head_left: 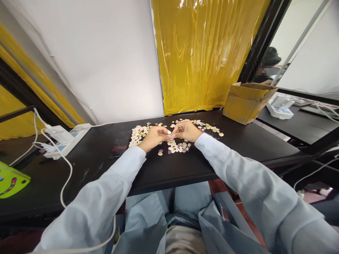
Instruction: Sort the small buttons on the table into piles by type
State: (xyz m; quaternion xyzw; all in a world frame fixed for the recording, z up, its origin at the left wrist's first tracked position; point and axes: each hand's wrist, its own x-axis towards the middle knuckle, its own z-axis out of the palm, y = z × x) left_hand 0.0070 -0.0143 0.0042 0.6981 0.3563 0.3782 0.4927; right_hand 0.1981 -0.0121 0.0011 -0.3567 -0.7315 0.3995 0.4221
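My left hand (154,137) and my right hand (187,130) meet above the middle of the black table (169,169). Thumb and fingertips on both sides are pinched round a small whitish button-like piece (171,135), partly hidden by the fingers. Under and beside the hands lie many flat pieces of that sort with holes in them. A heap of cream ones (135,135) is by my left hand, and a cluster of white and purple ones (180,147) lies just below the fingertips. Behind my right hand a scattered band of yellowish and white pieces (208,126) stretches right.
An open cardboard box (246,102) stands at the table's back right. On the left are a white power strip (70,139) with plugs and a cable hanging near my left sleeve, and a lime-green object (13,181). A person (268,67) is beyond the frame at right.
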